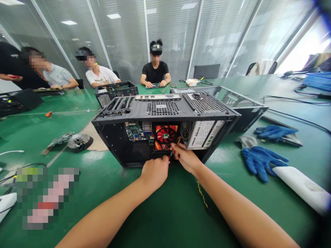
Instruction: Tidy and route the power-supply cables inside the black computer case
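Observation:
A black computer case (111,141) lies with its open side toward me, its back panel facing up. Inside show a motherboard (136,131), a cooling fan (166,134) with a red-and-black flame pattern, and a white-labelled power supply (205,135). My right hand (186,157) is closed around thin coloured cables just below the fan. Beside it, my left hand (156,169) has its fingers curled at the lower edge of the opening, closed on the same cable bundle; its fingertips are partly hidden. A yellow-and-black cable (202,195) hangs below my right wrist.
Behind stand another case (248,112) and a smaller black chassis (117,91). Blue gloves (261,160) and a white power strip (302,186) lie right. Left are a round heatsink fan (79,142) and pixelated items. Several people sit or stand across the green table (74,120).

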`<state>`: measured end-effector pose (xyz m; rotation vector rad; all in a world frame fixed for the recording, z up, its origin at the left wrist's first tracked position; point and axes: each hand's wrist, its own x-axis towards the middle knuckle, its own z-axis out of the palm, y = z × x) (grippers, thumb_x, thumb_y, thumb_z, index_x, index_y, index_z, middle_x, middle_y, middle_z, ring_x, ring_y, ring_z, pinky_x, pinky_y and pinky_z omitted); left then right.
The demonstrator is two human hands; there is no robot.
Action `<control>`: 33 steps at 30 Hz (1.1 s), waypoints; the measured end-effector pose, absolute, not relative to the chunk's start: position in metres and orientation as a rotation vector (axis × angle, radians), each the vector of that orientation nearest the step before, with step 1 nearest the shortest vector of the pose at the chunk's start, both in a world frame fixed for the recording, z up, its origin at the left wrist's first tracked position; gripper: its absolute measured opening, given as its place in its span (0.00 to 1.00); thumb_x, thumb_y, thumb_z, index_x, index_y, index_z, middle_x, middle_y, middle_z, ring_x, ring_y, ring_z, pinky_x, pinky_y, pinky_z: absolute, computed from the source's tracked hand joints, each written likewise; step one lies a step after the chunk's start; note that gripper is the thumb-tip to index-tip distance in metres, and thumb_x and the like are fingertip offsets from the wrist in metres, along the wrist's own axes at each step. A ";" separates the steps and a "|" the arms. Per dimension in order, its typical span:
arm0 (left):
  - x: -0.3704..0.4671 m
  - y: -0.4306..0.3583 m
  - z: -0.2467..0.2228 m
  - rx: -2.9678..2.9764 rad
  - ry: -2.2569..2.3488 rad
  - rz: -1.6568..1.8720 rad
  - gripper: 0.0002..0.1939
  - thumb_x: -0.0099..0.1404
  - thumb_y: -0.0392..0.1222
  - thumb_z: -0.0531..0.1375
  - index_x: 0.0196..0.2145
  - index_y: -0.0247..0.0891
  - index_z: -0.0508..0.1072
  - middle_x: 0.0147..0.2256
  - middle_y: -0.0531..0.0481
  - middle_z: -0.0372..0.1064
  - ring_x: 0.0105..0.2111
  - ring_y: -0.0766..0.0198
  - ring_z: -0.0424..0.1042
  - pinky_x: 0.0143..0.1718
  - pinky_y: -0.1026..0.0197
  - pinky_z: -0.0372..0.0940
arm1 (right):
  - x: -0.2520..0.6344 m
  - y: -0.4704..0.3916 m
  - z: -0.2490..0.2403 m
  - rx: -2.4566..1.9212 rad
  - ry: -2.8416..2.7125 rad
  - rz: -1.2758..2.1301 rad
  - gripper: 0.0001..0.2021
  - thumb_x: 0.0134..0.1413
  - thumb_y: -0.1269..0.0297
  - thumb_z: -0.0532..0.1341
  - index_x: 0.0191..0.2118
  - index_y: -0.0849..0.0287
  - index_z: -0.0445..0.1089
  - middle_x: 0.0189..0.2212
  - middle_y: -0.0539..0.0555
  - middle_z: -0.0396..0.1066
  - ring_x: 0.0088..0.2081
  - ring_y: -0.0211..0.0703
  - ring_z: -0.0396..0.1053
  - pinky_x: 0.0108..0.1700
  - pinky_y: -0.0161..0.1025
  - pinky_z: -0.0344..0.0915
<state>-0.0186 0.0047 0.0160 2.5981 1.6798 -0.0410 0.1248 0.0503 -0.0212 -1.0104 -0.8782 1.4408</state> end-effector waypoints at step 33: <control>-0.020 0.005 0.016 2.597 1.661 -0.009 0.19 0.69 0.45 0.38 0.41 0.37 0.65 0.30 0.43 0.71 0.30 0.53 0.73 0.31 0.51 0.66 | 0.126 0.051 -0.026 -1.033 -0.933 1.407 0.13 0.44 0.53 0.64 0.25 0.57 0.65 0.20 0.46 0.61 0.20 0.32 0.50 0.23 0.36 0.47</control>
